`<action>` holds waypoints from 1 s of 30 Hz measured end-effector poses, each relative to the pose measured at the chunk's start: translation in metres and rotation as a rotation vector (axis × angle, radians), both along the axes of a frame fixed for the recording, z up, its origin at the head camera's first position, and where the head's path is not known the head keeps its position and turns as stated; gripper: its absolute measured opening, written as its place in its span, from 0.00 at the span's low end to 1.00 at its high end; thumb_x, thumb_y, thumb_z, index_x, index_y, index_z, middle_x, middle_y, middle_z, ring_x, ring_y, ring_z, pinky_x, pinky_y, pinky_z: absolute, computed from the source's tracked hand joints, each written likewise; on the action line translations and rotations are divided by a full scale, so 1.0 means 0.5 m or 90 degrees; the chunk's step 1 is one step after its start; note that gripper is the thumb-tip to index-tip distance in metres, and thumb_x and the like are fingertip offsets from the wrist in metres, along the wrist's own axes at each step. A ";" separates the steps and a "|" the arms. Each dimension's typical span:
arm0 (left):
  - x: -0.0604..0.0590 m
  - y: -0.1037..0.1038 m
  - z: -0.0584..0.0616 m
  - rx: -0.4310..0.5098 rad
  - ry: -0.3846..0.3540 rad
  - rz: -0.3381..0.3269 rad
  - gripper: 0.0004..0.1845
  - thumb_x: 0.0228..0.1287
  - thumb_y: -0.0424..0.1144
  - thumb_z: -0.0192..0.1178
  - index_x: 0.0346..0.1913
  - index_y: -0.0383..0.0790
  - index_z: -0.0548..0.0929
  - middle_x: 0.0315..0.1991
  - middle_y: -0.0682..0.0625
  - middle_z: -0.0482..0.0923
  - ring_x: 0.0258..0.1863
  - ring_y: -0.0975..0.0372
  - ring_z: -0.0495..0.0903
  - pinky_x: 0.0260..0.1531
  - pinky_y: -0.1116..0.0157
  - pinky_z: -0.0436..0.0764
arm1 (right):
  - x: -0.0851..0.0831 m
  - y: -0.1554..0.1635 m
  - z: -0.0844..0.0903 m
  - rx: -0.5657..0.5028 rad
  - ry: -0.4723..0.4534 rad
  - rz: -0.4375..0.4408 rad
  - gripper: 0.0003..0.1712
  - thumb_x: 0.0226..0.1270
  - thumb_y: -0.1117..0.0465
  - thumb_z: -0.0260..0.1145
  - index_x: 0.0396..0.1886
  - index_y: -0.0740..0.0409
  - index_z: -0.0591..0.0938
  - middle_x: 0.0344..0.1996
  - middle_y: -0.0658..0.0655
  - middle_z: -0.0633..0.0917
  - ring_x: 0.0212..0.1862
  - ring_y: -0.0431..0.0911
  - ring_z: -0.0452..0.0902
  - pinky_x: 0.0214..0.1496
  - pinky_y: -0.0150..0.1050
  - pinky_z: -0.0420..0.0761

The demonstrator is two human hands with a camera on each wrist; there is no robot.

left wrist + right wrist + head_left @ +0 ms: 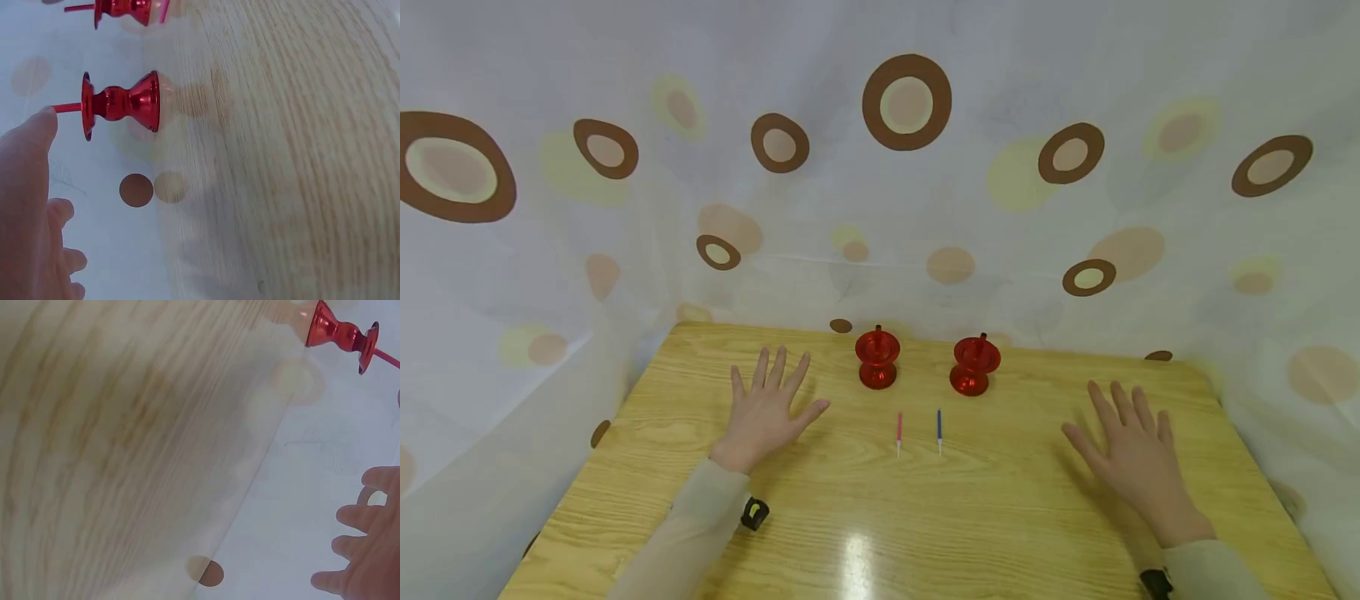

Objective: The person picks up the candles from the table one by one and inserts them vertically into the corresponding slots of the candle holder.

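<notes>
Two shiny red candle holders stand upright near the far edge of the wooden table [1000, 517], the left one [877, 359] [120, 104] and the right one [974, 365] [340, 334], each with a thin red candle stub. In front of them lie a pink candle [898, 432] and a blue candle [938, 428], side by side. My left hand [767, 410] [31, 212] lies flat on the table, fingers spread, left of the holders. At the table's right side my right hand [1131, 454] [365, 550] also lies flat with straight fingers. Neither hand holds anything.
A white curtain [880, 167] with brown and yellow circles hangs close behind the table and along both sides. Light glares off the table near its front edge.
</notes>
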State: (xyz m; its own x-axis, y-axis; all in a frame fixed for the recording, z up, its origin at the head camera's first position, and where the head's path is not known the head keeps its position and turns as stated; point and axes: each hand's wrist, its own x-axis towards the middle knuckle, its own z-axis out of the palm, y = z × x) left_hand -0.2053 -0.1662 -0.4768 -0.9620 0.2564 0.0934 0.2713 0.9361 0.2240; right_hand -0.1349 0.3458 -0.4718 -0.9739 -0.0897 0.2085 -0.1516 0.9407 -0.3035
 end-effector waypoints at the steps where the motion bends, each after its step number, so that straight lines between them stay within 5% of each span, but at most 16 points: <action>1: 0.000 -0.001 -0.001 0.002 -0.001 0.000 0.47 0.73 0.75 0.45 0.85 0.53 0.53 0.84 0.37 0.46 0.83 0.39 0.39 0.70 0.25 0.34 | 0.000 -0.003 0.001 -0.003 0.005 0.003 0.48 0.78 0.36 0.58 0.84 0.58 0.56 0.77 0.79 0.58 0.79 0.77 0.42 0.72 0.80 0.38; 7: -0.001 0.002 0.001 0.030 -0.011 -0.009 0.47 0.72 0.74 0.47 0.84 0.51 0.56 0.82 0.35 0.51 0.82 0.38 0.45 0.70 0.24 0.40 | -0.010 -0.025 0.000 -0.019 0.092 0.032 0.42 0.75 0.44 0.66 0.76 0.67 0.68 0.66 0.79 0.73 0.67 0.78 0.65 0.61 0.78 0.65; 11: -0.005 0.008 0.005 0.057 -0.020 -0.014 0.47 0.72 0.74 0.48 0.83 0.49 0.59 0.82 0.36 0.54 0.81 0.39 0.49 0.71 0.26 0.43 | -0.021 -0.045 0.002 -0.046 0.132 0.058 0.37 0.74 0.49 0.68 0.72 0.69 0.72 0.59 0.76 0.79 0.58 0.74 0.74 0.55 0.73 0.72; 20: -0.022 0.026 0.014 0.143 0.023 -0.038 0.41 0.72 0.69 0.55 0.76 0.44 0.71 0.74 0.40 0.70 0.72 0.42 0.68 0.70 0.33 0.60 | -0.045 -0.102 0.020 -0.088 0.047 0.058 0.29 0.77 0.52 0.66 0.67 0.66 0.77 0.50 0.67 0.85 0.55 0.67 0.78 0.50 0.66 0.79; 30: -0.032 0.056 0.018 0.232 0.017 -0.060 0.36 0.72 0.64 0.60 0.72 0.42 0.75 0.69 0.43 0.76 0.69 0.45 0.73 0.67 0.37 0.67 | -0.061 -0.169 0.026 -0.106 0.000 0.077 0.20 0.74 0.57 0.69 0.57 0.66 0.84 0.45 0.62 0.87 0.47 0.60 0.82 0.49 0.59 0.82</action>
State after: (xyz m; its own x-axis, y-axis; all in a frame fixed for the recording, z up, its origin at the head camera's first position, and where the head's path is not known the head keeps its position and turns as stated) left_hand -0.2213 -0.1384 -0.4680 -0.9317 0.2892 0.2196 0.3628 0.7665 0.5300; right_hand -0.1653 0.2616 -0.4586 -0.9578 -0.1709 0.2309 -0.2613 0.8523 -0.4531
